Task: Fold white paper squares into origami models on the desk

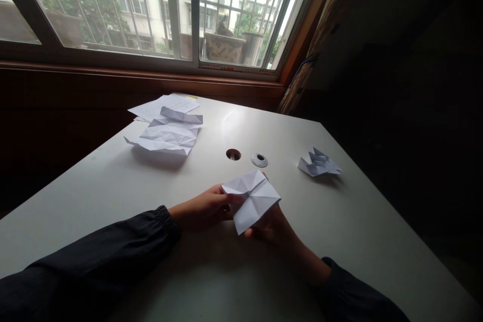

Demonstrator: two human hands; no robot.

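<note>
Noted: the creased paper (252,198) was held just over the counter (358,221) toward its 6 o'clock edge, the left hand (206,207) pinching its 9 o'clock corner and the right hand (269,226) clasping it from beneath; steady opposing grips, I judged, would keep folds true.

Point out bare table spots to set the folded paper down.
Bare table: near right, between the right hand and the small folded piece; near left, between the pile of creased sheets and the left hand; far side behind the hole and cap. Crowded: the centre, where both hands hold the folded paper, and the far left corner.
</note>
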